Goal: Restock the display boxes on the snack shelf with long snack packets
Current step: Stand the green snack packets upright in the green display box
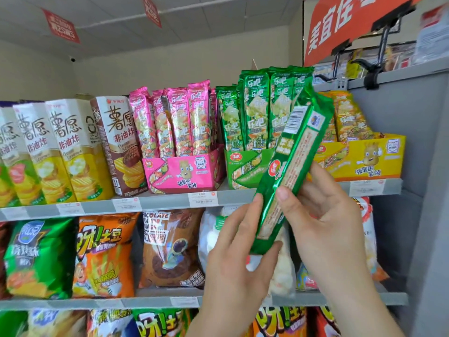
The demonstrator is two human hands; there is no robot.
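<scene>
Green packet [295, 152] held up in both hands, tilted, top end leaning right, barcode side facing the camera. It sits in front of the green box [239, 170] on the upper shelf [158, 203], not inside it.

Left hand [238, 244]: fingers along the packet's left edge, thumb curled under its bottom end.

Right hand [323, 222]: thumb pressed on the packet's face, fingers wrapped behind (tips hidden).

Green box holds upright packets [255, 113]. Pink box [184, 173] to its left and yellow box [364, 161] to its right are also stocked. Bagged chips [104, 254] on the shelf below.
</scene>
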